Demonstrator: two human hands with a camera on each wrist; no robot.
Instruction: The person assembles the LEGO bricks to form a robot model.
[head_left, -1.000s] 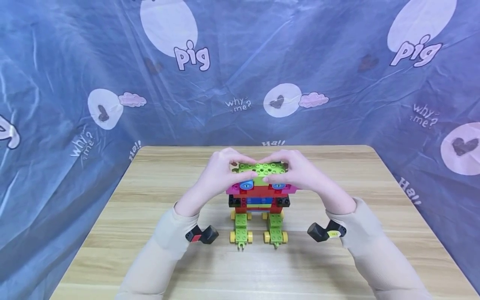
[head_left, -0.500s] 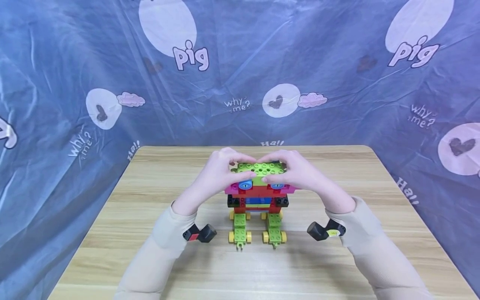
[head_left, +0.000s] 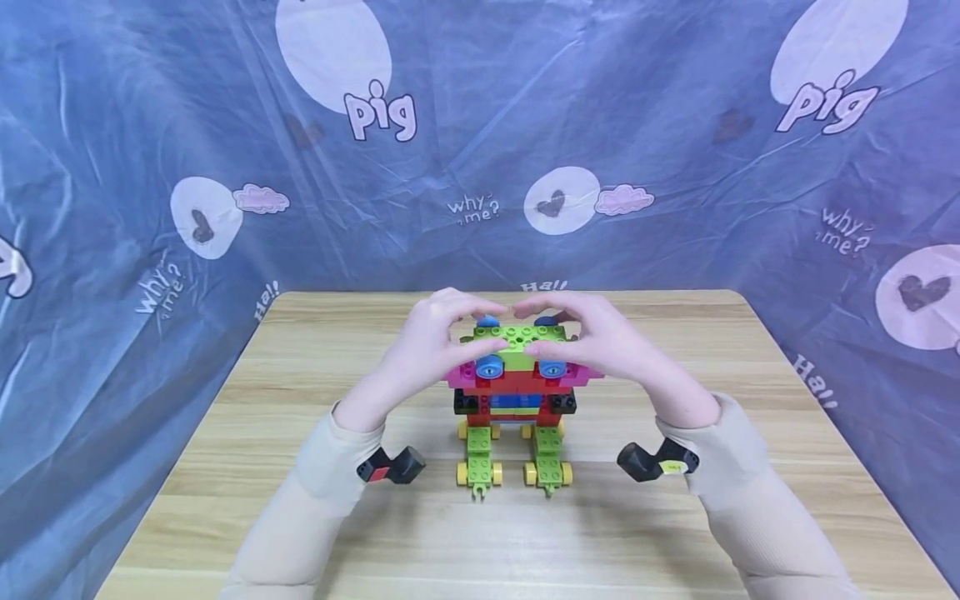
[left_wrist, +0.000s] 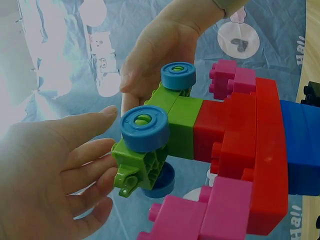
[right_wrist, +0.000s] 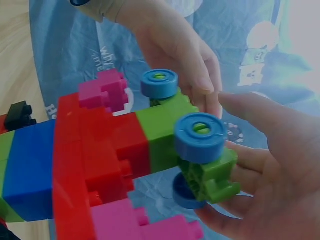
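Observation:
A toy figure of building bricks (head_left: 517,383) stands upright on the table, with a green studded piece (head_left: 519,335) on top. Blue wheels (left_wrist: 145,129) sit on that piece, over red bricks (right_wrist: 100,160) with pink bricks (left_wrist: 225,210) at the sides. Its two green legs (head_left: 480,458) bear yellow wheels (head_left: 567,474). My left hand (head_left: 427,337) arches beside the top's left end, fingers extended and grasping nothing. On the other side, my right hand (head_left: 600,333) mirrors it, thumb and fingers spread around the wheels. Both wrist views show gaps between palms and bricks.
The wooden table (head_left: 300,392) ends at a back edge close to a blue printed cloth (head_left: 450,125), which also hangs along both sides. A black wrist camera (head_left: 392,465) is strapped to the left sleeve, another camera (head_left: 656,461) to the right.
Both hands have loosened from the green top and risen slightly, thumbs and fingertips drawing apart. The far blue wheels now show. The figure stays standing in place.

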